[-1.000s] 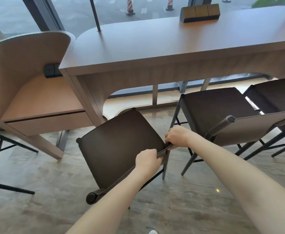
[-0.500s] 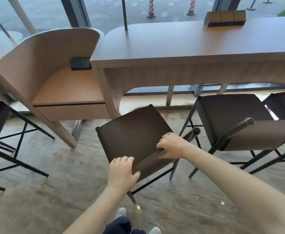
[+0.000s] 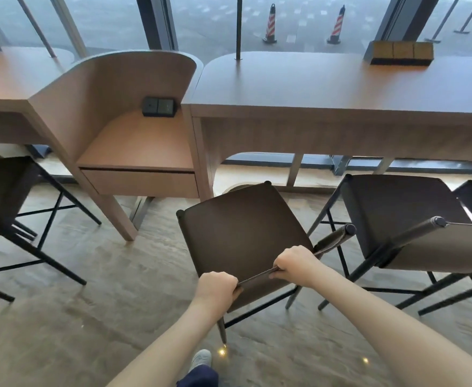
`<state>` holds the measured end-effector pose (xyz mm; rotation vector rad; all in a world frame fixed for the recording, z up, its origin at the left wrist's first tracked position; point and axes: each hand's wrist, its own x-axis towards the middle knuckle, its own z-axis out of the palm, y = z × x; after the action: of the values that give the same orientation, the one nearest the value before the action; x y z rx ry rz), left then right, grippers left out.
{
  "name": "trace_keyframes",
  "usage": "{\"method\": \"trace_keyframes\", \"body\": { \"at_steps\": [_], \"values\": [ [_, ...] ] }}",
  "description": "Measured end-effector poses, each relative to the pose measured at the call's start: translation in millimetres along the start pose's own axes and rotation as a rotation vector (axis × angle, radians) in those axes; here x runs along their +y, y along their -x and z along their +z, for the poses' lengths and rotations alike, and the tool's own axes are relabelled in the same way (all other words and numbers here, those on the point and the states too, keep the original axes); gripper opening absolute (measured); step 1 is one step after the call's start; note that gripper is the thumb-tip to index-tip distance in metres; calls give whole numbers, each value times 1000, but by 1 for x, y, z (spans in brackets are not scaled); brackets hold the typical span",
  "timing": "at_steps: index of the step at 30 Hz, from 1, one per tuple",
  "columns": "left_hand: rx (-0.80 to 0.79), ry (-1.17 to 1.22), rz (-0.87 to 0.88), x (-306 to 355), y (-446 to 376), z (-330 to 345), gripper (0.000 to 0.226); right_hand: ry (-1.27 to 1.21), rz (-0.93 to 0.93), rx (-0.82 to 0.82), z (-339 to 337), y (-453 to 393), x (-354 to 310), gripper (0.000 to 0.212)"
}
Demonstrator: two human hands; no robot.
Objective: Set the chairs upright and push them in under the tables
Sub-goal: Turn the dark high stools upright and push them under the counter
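Pushing-in step: left hand and right hand curled around backrest top of upright chair skewed at table front edge, needs straightening, then shoving under.

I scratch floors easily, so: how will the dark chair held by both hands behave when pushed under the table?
The chair looks light: thin metal legs, slim seat. Gripped high at the backrest by the left hand and right hand, it may tip. Narrow feet could drag.
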<state>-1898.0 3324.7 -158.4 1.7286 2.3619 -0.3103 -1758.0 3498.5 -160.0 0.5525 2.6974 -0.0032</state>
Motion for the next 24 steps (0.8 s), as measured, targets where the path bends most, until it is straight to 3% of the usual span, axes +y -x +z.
{"method": "trace_keyframes", "body": {
  "at_steps": [24],
  "values": [
    [42,-152,256,9,-47,-27,38,-134,190,110,15,20,29,41]
  ]
}}
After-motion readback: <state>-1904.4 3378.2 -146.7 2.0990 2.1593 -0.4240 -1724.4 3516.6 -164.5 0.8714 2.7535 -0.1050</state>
